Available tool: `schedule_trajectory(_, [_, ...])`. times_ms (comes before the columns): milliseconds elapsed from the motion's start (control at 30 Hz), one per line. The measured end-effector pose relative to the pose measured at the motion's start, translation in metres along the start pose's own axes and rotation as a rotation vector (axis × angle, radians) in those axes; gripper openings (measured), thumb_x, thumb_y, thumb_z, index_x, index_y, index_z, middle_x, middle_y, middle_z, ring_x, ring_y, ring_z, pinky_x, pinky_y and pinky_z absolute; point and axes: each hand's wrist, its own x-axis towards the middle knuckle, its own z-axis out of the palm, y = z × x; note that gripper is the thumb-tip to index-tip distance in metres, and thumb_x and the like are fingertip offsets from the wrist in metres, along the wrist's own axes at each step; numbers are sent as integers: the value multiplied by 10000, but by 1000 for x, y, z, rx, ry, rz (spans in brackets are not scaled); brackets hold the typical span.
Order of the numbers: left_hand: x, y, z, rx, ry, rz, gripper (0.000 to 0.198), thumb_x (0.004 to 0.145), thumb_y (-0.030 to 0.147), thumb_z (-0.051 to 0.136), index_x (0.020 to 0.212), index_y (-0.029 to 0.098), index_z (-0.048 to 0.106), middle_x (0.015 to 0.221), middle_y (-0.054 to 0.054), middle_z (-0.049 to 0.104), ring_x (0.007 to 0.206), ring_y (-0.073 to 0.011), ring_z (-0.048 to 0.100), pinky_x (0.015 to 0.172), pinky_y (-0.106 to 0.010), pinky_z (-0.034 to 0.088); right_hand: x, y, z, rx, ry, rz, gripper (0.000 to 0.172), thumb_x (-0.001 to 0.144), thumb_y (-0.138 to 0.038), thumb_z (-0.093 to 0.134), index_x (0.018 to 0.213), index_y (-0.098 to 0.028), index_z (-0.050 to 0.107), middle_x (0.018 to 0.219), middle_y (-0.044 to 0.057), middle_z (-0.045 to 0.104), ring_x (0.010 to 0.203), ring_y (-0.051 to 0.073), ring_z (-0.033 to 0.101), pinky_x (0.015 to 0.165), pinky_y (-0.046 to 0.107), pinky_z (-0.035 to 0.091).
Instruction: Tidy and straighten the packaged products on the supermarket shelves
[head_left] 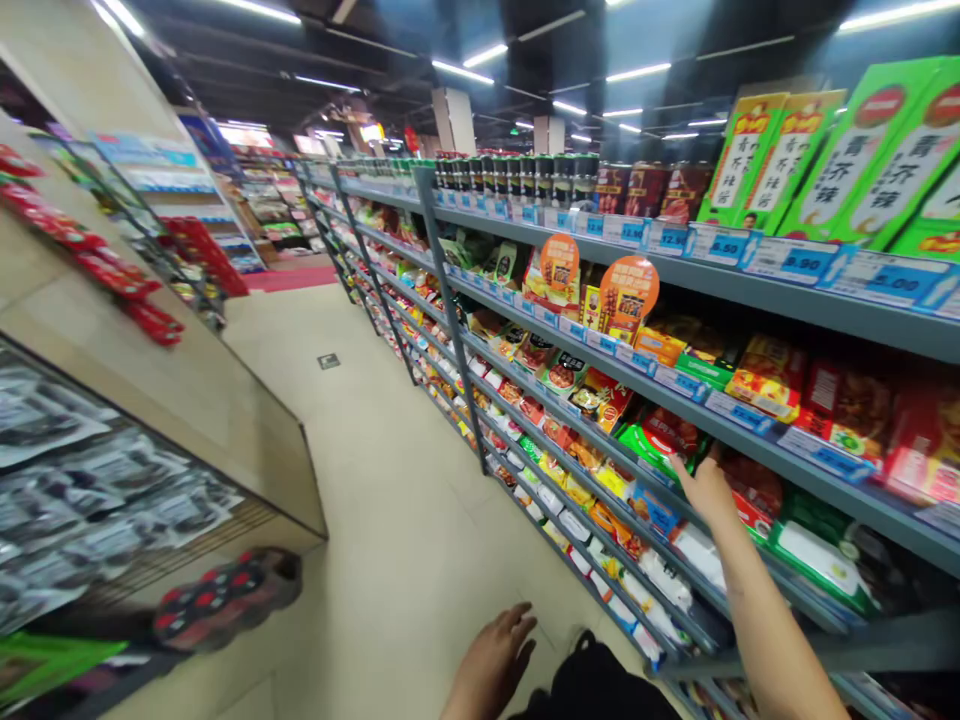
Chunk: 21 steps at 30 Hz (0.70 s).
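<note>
My right hand reaches up into the grey store shelf on the right. Its fingers touch a green packet in the middle row; most of the fingers are hidden behind the packets, so the grip is unclear. My left hand hangs low near the floor, fingers loosely spread and holding nothing. Red and orange food packets fill the row above my right hand, and white and green packets lie on the row below it.
A long aisle of pale floor runs ahead between the shelves. Green boxes and dark jars stand on the top shelf. A display with red packets and grey bags stands at the left.
</note>
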Motion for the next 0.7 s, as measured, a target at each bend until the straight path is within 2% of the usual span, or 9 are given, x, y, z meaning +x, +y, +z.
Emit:
schedule_trajectory(67, [5,-2,-2,-6,24,15,357,930,145,469,1230,203,655,1376,-90,602,1190,-226,625,1002,-341,523,15,-4,-1,-38,-28,22,726,979,-576,431,1290,79,476,921,303,671,953,420,671,827,480,524])
schedule_trajectory(133, [12,-7,-4,6,28,-12,354,919,128,482,1214,197,665,1368,-94,608,1175,-232,635,990,-349,533,26,-8,0,-73,-30,55,725,968,-575,458,1297,70,482,908,297,674,923,442,672,806,518,523])
schedule_trajectory(200, [20,-15,-6,23,41,-42,349,923,132,480,1211,195,668,1364,-97,611,1170,-240,639,987,-363,538,35,-12,1,-89,-19,81,734,944,-586,500,1331,38,478,1012,303,662,965,451,658,816,539,521])
schedule_trajectory(300, [40,-22,-9,33,77,-49,340,943,157,463,1216,192,664,1357,-105,616,1154,-239,648,978,-370,545,48,-13,2,-91,-7,84,756,880,-632,579,1361,-53,507,1245,291,590,1170,443,567,924,527,490])
schedule_trajectory(367, [60,-19,-11,37,95,-34,334,949,163,460,1213,179,664,1348,-118,620,1138,-244,656,966,-378,553,55,-10,3,-89,-14,83,816,835,-669,614,1391,-84,495,1315,276,553,1276,430,483,999,518,447])
schedule_trajectory(433, [83,-10,-15,47,111,1,323,942,159,472,1200,167,665,1342,-126,621,1131,-257,657,952,-395,561,57,-5,5,-106,-16,55,845,827,-682,616,1413,-90,477,1311,266,561,1300,428,458,1041,528,408])
schedule_trajectory(500, [107,5,-19,52,133,62,312,931,149,487,1186,168,665,1339,-123,623,1125,-266,658,940,-409,567,54,1,7,-154,12,-22,794,873,-648,585,1427,-92,459,1311,259,563,1269,426,491,1047,533,400])
schedule_trajectory(567, [129,21,-22,36,165,140,309,926,149,491,1185,177,657,1340,-114,621,1130,-268,652,942,-421,565,44,6,7,-188,16,-84,726,931,-606,527,1439,-95,438,1303,259,568,1177,426,567,972,530,463])
schedule_trajectory(700, [162,38,-18,-68,202,244,311,939,188,472,1199,181,643,1344,-119,612,1160,-284,629,963,-464,548,3,12,-7,-124,-65,-108,754,974,-594,439,1476,-38,350,1064,262,668,941,429,669,774,511,541])
